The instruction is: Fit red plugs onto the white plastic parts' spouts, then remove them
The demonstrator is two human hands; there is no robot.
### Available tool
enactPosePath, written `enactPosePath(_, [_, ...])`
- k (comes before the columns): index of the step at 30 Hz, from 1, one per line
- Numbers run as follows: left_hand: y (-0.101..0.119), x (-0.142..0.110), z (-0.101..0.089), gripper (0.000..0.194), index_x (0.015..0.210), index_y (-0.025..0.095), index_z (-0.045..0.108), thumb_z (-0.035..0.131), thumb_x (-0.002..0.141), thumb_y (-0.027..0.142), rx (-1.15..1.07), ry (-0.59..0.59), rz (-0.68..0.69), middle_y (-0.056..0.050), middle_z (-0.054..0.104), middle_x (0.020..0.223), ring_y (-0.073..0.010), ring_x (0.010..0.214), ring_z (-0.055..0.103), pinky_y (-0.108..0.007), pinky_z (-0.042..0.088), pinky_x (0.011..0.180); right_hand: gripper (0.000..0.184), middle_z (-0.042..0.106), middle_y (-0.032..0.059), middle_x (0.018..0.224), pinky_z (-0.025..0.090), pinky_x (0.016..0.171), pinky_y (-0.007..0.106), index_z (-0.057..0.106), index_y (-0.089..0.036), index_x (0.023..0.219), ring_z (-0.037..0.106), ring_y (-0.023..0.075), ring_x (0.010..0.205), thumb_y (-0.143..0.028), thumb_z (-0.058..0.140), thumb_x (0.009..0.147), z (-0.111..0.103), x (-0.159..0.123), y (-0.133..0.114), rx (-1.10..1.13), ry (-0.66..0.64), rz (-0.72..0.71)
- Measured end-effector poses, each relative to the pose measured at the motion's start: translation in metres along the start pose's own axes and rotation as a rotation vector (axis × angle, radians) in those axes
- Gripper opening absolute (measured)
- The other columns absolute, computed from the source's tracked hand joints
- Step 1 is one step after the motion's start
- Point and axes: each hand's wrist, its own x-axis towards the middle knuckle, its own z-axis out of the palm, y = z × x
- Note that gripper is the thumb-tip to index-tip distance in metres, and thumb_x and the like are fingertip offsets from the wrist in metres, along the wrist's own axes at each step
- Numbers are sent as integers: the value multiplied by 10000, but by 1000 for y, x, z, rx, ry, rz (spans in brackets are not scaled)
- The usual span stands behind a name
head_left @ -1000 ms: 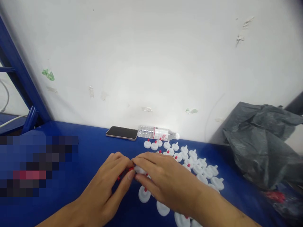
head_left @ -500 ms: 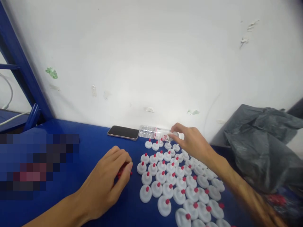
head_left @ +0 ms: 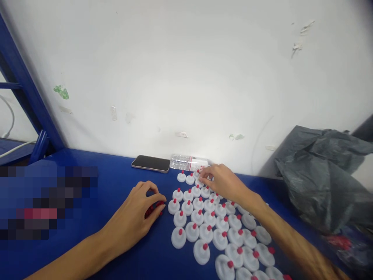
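My left hand (head_left: 140, 212) rests on the blue table, its thumb and fingers curled around several small red caps (head_left: 150, 210). The fingertips come close together at the caps, and part of the pile is hidden by the hand. At the back of the group of white lids, my right hand (head_left: 223, 181) has thumb and fingers closed at a white lid (head_left: 199, 182) that shows no red cap. Many round white lids with upright spouts, such as the front one (head_left: 201, 252), spread between and below the hands, most bearing a red cap. My right forearm covers some of them.
A phone (head_left: 150, 163) lies by the wall beside a clear plastic bottle (head_left: 180, 161) on its side. A grey plastic bag (head_left: 317, 175) stands at the right. A blue metal frame (head_left: 27, 77) rises at the left. Blurred blocks cover the left table area.
My right hand has moved left and nearer, from over the bottle's end to a white lid, which has shifted left. My left hand's fingers have lifted and reach further around the red caps.
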Motion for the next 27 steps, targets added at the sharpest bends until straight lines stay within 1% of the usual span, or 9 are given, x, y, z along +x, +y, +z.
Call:
enactPosePath(2, [1,0,0,241,1080,298,757,518,1054,288,0,-13,-7,-47,640,1097,-263,970,629,-450,590,843,188,832,33,913,580,781,370,801,-238,954,759,225,846,-321,645,1017,-2,0,1,-11,15,-13])
enactPosePath(6, [-1,1,1,245,1099,296,759,520,1045,283,3,-27,-16,-50,651,1086,-262,946,630,-446,582,827,325,835,61,1135,601,914,424,765,-252,1202,767,262,1045,-384,490,1091,-2,-1,0,-27,56,-70])
enactPosePath(9, [0,1,0,234,1090,300,754,527,1038,275,2,-26,-16,-45,661,1095,-271,974,623,-457,563,863,330,827,65,1226,602,1003,450,753,-247,1254,755,276,1152,-394,508,1090,3,-3,-2,-34,47,-138])
enactPosePath(12, [3,1,-2,242,1064,300,749,511,1042,263,-7,-24,-11,-36,677,1079,-268,970,619,-451,547,869,322,817,82,1267,598,1035,418,755,-219,1260,748,272,1202,-338,507,1094,8,-6,-5,-50,54,-173])
enactPosePath(15, [4,0,-3,316,1073,283,743,429,1073,246,-21,-2,-13,-45,688,1085,-268,999,618,-456,540,890,302,832,62,1216,601,1000,377,769,-227,1209,764,248,1159,-287,495,1097,7,-6,-5,-55,85,-179])
enactPosePath(19, [3,1,-5,344,1091,255,721,380,1105,297,-61,74,-7,-67,688,1095,-274,1046,629,-460,540,937,249,825,80,1122,607,914,447,738,-221,1148,768,282,1056,-389,572,1070,-5,-3,-7,-57,191,-125])
enactPosePath(21, [4,1,-7,323,1072,262,711,395,1108,316,-87,120,16,-58,697,1068,-272,1037,629,-447,529,934,208,799,67,1107,603,819,418,699,-229,1122,756,254,956,-398,595,1057,-12,-4,-13,-45,236,-121])
enactPosePath(24, [11,-1,-10,263,1077,277,696,436,1094,310,-83,208,49,-38,707,1046,-269,1016,620,-439,496,916,125,766,33,1119,573,683,333,627,-237,1156,715,166,776,-292,558,1068,-19,-10,-34,-15,232,-214])
enactPosePath(27, [19,-4,-10,170,1088,281,669,502,1063,305,-51,259,102,-23,690,982,-265,955,604,-443,474,889,180,773,15,1100,596,757,324,582,-238,1205,738,165,854,-189,579,1031,-18,-18,-62,3,197,-390])
